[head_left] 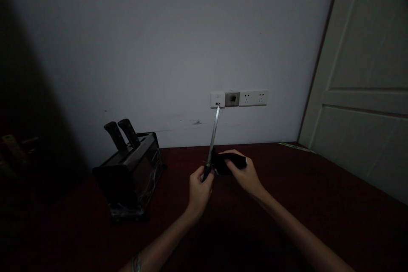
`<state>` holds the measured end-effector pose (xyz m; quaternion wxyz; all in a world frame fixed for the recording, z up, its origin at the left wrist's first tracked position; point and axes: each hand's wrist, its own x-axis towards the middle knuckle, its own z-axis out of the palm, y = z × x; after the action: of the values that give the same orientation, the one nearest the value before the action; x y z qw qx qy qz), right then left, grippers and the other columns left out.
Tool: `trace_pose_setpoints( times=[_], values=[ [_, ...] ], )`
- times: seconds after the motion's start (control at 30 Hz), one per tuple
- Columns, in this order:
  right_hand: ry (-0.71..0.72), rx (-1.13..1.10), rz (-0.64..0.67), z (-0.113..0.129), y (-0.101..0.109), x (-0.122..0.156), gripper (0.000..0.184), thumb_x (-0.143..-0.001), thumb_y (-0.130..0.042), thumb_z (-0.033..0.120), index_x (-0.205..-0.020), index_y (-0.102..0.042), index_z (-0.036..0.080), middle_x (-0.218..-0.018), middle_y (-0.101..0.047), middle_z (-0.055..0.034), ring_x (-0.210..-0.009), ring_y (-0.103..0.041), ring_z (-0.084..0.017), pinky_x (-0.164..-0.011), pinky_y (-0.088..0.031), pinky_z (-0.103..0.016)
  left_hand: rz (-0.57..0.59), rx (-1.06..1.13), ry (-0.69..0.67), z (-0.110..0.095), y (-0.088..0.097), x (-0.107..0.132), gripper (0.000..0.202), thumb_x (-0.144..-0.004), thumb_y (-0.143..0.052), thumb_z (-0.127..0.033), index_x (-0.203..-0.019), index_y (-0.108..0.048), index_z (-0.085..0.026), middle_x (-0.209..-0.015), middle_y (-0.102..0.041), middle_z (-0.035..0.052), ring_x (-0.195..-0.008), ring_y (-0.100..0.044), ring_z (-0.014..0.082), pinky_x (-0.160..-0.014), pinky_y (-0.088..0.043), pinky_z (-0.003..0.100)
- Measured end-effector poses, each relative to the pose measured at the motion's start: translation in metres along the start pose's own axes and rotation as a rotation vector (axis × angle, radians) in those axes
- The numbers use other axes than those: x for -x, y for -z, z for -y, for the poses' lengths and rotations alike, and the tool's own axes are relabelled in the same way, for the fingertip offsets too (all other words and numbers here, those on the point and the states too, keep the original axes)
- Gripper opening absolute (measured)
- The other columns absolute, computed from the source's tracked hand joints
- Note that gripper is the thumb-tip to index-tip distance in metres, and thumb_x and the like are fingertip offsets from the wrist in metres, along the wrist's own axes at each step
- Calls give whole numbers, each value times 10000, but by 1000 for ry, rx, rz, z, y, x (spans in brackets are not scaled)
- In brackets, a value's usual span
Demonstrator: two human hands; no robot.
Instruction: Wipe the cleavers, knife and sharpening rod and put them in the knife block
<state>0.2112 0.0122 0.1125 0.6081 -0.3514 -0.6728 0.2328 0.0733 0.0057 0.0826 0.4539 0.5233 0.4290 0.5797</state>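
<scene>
My left hand point(200, 189) is closed around the black handle of a sharpening steel point(213, 134), a long thin metal rod pointing up and away toward the wall. In my right hand point(247, 174) is a dark cloth point(229, 163), pinched between thumb and fingers. The cloth lies right beside the rod's lower end, near the guard; whether it touches the metal I cannot tell. To the left stands a knife block point(127, 174) with a dark frame and shiny sides. Two black-handled knives point(123, 134) stick up out of its top.
The dark red tabletop point(287, 191) runs back to a pale wall point(159, 51). Several sockets and switches point(253, 98) sit in a row low on that wall. A panelled door point(366, 72) borders the right side. Dim, unclear objects point(14, 148) show at the far left.
</scene>
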Motion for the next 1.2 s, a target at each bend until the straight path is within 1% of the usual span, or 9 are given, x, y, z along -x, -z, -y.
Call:
trace_pose_setpoints(
  times=[0.1,0.23,0.37,0.43,0.5,0.6,0.7,0.9,1.2],
  values=[
    [-36,-36,45,-3,-5,2,177,-754,-558,227,-913,-623,185,-859,-674,-35,-799,-622,-169,-732,-493,-290,-12,-5,-31,-1,0,1,206,-705,-587,-341,-699,-532,-143,-416,-369,-94,-317,-302,27,-330,-243,148],
    [-35,-96,149,-6,-10,4,265,-756,-592,271,-1011,-626,210,-1003,-666,-47,-919,-611,-180,-834,-471,-322,-38,9,-56,-6,-1,4,172,-700,-588,-305,-714,-549,-137,-422,-385,-86,-336,-316,33,-345,-251,152],
    [18,-35,122,-2,-7,2,222,-794,-548,271,-980,-651,208,-997,-667,-57,-913,-611,-182,-844,-468,-338,-30,22,-59,-3,-1,4,187,-706,-589,-325,-698,-543,-143,-419,-360,-91,-344,-305,34,-358,-246,155],
    [66,12,75,2,-3,1,219,-806,-532,250,-989,-644,209,-995,-662,-59,-904,-611,-177,-841,-470,-336,-27,23,-61,2,-1,3,204,-712,-590,-341,-693,-529,-147,-431,-349,-93,-351,-295,31,-362,-239,155],
    [148,65,69,6,-1,2,233,-809,-519,216,-1016,-626,213,-1011,-649,-62,-930,-601,-178,-848,-467,-336,-25,33,-62,5,-1,2,213,-718,-591,-350,-704,-522,-149,-446,-342,-93,-361,-283,29,-367,-233,153],
    [281,128,153,11,1,4,274,-803,-506,173,-1059,-592,220,-1029,-632,-68,-975,-581,-184,-862,-462,-347,-33,40,-73,5,-2,3,212,-723,-593,-348,-726,-528,-147,-464,-342,-90,-382,-276,31,-383,-240,153],
    [347,156,220,14,0,6,288,-804,-491,163,-1076,-569,222,-1037,-625,-74,-993,-571,-188,-868,-461,-366,-55,27,-108,0,-2,4,193,-725,-592,-329,-728,-541,-143,-500,-381,-73,-431,-319,45,-426,-284,155],
    [355,148,253,22,0,6,265,-811,-485,167,-1059,-560,226,-1029,-621,-75,-980,-574,-187,-858,-461,-370,-86,-7,-230,-11,-2,9,132,-727,-573,-265,-743,-584,-134,-659,-520,-13,-633,-464,103,-587,-378,181],
    [301,169,276,24,7,1,202,-808,-473,182,-974,-583,213,-922,-628,-50,-868,-597,-164,-768,-470,-307,-48,-34,-222,-10,-2,14,130,-758,-541,-258,-741,-579,-135,-652,-495,-18,-627,-438,95,-576,-358,180]
  ],
)
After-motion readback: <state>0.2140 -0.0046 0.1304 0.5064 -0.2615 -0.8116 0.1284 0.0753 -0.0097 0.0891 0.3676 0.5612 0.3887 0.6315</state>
